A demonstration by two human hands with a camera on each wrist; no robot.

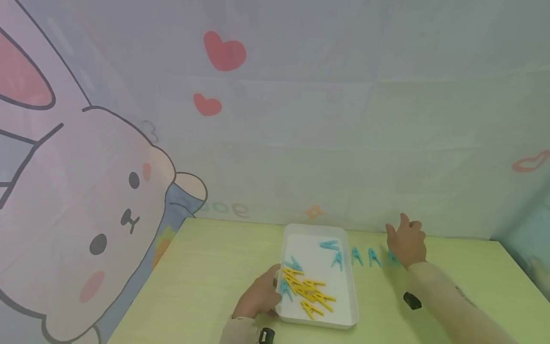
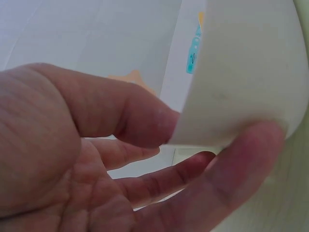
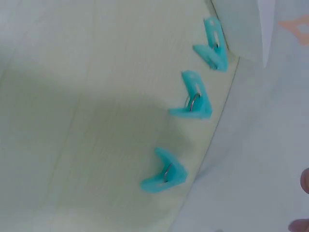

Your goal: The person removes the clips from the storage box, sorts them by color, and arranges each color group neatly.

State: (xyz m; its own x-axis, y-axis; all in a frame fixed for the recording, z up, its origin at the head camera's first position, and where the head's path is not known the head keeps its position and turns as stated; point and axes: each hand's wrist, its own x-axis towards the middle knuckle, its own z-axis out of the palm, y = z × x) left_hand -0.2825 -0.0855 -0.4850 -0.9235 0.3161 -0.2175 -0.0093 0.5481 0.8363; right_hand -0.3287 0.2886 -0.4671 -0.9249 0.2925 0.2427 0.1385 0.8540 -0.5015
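Observation:
A white tray (image 1: 306, 248) on the table holds several yellow clothespins (image 1: 312, 310) heaped toward its near half, with blue clothespins (image 1: 338, 261) among and beyond them. My left hand (image 1: 261, 291) pinches the tray's left side; in the left wrist view the thumb lies at the rim and a finger against the outer wall (image 2: 246, 72). To the right of the tray, three blue clothespins stand in a row on the table, the middle one (image 3: 195, 99) between the other two. Over the row's right end, my right hand (image 1: 407, 242) is raised with fingers loosely bent, holding nothing.
The pale yellow-green table (image 1: 206, 267) ends at the back against a wall hanging (image 1: 292, 157) printed with hearts and a large rabbit. A dark wrist strap piece (image 1: 412, 301) shows on my right wrist.

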